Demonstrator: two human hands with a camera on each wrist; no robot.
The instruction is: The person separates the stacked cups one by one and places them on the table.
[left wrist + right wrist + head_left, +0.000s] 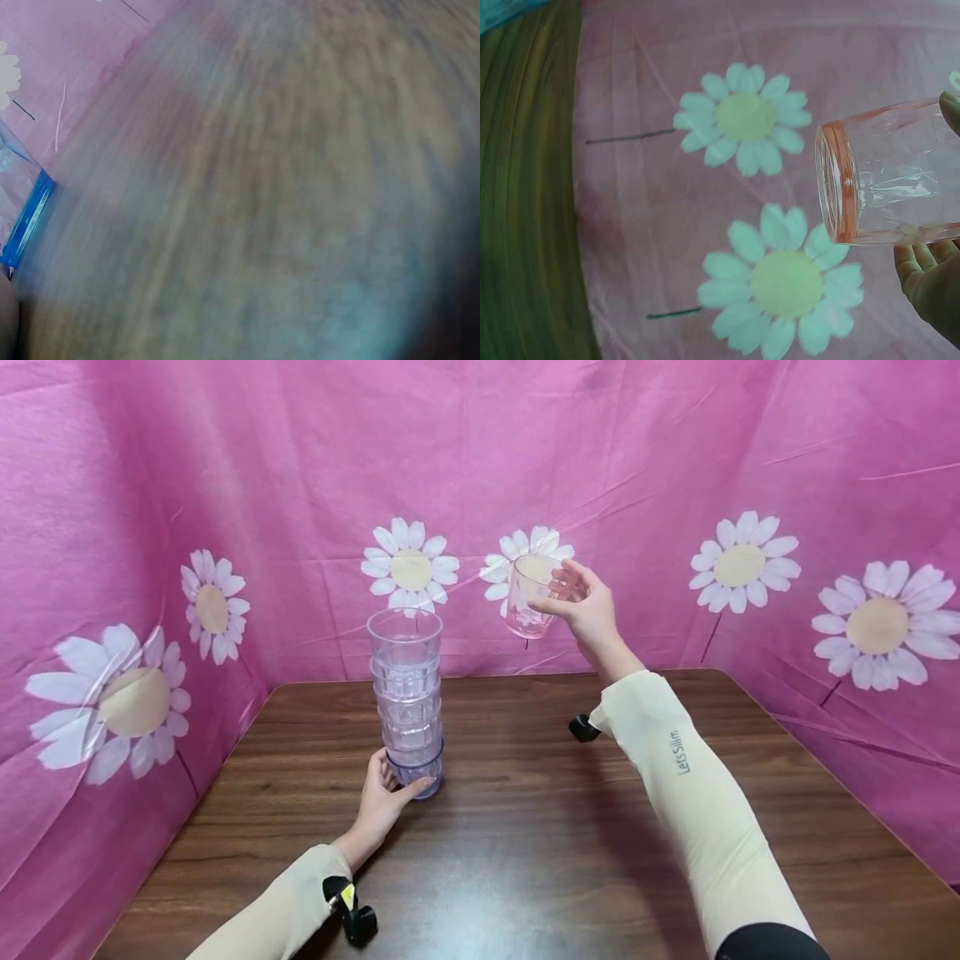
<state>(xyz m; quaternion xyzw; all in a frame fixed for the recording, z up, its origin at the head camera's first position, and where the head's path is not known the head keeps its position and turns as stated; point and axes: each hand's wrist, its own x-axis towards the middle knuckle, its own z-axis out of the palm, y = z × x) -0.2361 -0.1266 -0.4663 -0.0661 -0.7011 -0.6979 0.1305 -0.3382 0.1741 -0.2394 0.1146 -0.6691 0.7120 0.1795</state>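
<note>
A tall stack of nested clear plastic cups (408, 693) stands on the table, its lowest cup (417, 777) bluish. My left hand (382, 797) grips that bottom cup, thumb in front and fingers around its left side. In the left wrist view only a blue edge of a cup (30, 217) shows at the far left. Up in the air to the right of the stack, my right hand (585, 606) holds a clear pink cup (531, 602) by its side, upright and higher than the stack's rim. The right wrist view shows the pink cup's thick base (840, 184).
The brown wooden table (510, 827) reaches back to a pink cloth (300, 510) printed with white daisies, which also hangs along both sides. Black wrist cameras sit on the left sleeve (356, 914) and beside the right cuff (583, 728).
</note>
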